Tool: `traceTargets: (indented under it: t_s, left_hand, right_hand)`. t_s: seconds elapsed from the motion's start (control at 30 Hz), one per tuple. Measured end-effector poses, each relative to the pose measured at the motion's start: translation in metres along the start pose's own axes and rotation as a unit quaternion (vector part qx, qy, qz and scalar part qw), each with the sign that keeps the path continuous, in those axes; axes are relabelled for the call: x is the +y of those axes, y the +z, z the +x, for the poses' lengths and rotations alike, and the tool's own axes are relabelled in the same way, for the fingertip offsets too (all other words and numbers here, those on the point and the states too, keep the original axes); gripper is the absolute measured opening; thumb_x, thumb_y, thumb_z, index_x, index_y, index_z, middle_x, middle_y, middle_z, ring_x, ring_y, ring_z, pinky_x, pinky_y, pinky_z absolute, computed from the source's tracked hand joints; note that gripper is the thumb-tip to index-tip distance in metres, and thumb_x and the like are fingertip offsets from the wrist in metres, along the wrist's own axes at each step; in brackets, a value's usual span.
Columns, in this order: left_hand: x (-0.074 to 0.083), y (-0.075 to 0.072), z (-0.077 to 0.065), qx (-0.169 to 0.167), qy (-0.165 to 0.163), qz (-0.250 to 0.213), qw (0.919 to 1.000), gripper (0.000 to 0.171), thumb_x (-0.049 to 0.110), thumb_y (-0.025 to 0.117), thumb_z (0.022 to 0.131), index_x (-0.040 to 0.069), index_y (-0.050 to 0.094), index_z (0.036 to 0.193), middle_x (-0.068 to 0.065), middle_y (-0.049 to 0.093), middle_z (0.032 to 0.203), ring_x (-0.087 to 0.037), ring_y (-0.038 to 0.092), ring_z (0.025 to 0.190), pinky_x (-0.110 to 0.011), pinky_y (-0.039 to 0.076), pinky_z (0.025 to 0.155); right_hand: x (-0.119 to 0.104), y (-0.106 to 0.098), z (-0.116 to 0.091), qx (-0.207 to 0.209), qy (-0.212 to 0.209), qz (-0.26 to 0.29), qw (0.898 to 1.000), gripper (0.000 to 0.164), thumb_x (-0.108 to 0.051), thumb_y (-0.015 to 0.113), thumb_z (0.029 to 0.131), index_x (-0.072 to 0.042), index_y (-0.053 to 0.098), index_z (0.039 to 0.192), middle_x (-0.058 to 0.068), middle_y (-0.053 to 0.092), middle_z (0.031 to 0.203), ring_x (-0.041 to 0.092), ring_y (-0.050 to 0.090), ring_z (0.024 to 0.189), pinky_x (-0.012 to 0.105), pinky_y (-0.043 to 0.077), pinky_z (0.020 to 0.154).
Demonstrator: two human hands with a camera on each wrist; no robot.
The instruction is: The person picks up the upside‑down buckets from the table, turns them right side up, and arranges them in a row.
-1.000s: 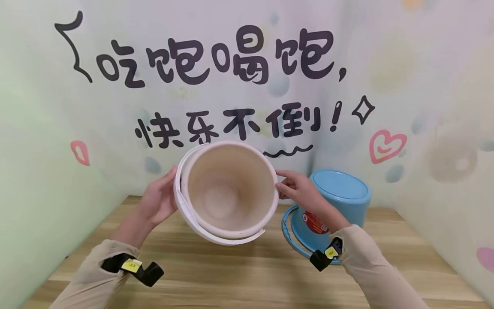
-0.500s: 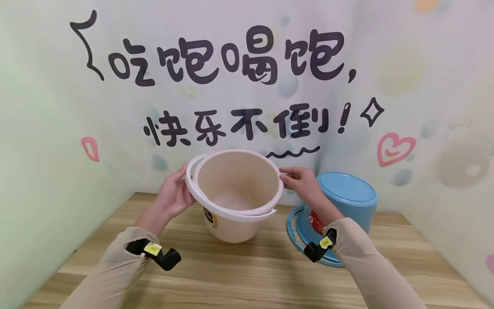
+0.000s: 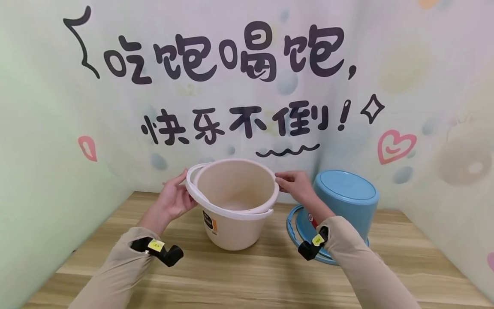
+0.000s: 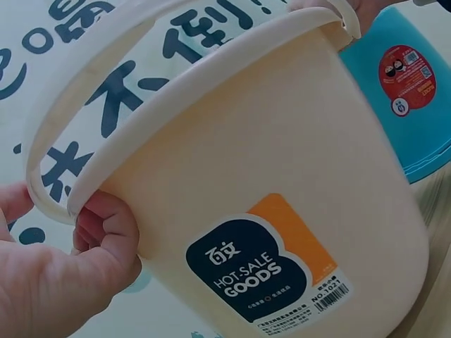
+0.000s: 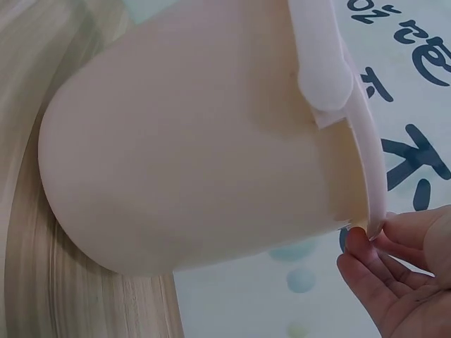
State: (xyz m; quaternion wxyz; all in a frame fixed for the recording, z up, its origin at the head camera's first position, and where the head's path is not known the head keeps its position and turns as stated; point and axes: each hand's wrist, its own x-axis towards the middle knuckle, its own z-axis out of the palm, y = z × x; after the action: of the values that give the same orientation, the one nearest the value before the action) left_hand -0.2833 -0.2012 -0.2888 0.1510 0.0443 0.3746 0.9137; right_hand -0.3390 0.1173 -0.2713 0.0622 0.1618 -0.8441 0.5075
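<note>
A cream plastic bucket [image 3: 235,234] stands nearly upright in the middle, close over the tabletop, its mouth tilted toward me. Its white handle [image 3: 231,213] hangs down along the near side of the rim. My left hand [image 3: 173,201] grips the rim on the left; in the left wrist view, its curled fingers [image 4: 106,225] sit under the rim beside the handle's end. On the opposite side my right hand [image 3: 296,185] pinches the rim between thumb and fingers, as the right wrist view also shows. A dark-and-orange label [image 4: 254,267] marks the bucket's side.
Right of the cream bucket, a blue bucket [image 3: 356,210] stands upside down, its blue handle [image 3: 292,234] lying on the wood-grain table [image 3: 231,279]. My right forearm passes in front of it. Behind the table hangs a printed wall covering [image 3: 216,94] with large dark characters.
The cream bucket has gone from facing me mouth-first to nearly upright, and lower toward the table. Both hands have kept their hold on its rim. The blue bucket has stayed put.
</note>
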Motion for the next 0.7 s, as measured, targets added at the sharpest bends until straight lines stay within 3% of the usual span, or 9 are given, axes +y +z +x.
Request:
traceTargets:
  t_s: [0.33, 0.7]
  left_hand:
    - [0.0, -0.007, 0.008, 0.022, -0.011, -0.004, 0.9997, 0.041, 0.042, 0.046, 0.093, 0.006, 0.039, 0.113, -0.002, 0.056, 0.088, -0.011, 0.055, 0.075, -0.024, 0.045, 0.067]
    - [-0.001, -0.018, 0.009, 0.019, -0.009, -0.044, 0.9988, 0.033, 0.035, 0.048, 0.094, 0.005, 0.046, 0.107, -0.002, 0.056, 0.094, -0.012, 0.055, 0.085, -0.028, 0.047, 0.072]
  right_hand:
    - [0.006, 0.005, 0.006, -0.002, 0.001, 0.013, 1.0, 0.028, -0.012, 0.057, 0.091, 0.004, 0.061, 0.113, 0.02, 0.063, 0.106, 0.024, 0.064, 0.086, 0.032, 0.051, 0.076]
    - [0.005, 0.007, 0.005, 0.0, 0.006, 0.018, 1.0, 0.028, -0.012, 0.056, 0.091, 0.004, 0.061, 0.114, 0.02, 0.063, 0.106, 0.024, 0.064, 0.086, 0.033, 0.051, 0.077]
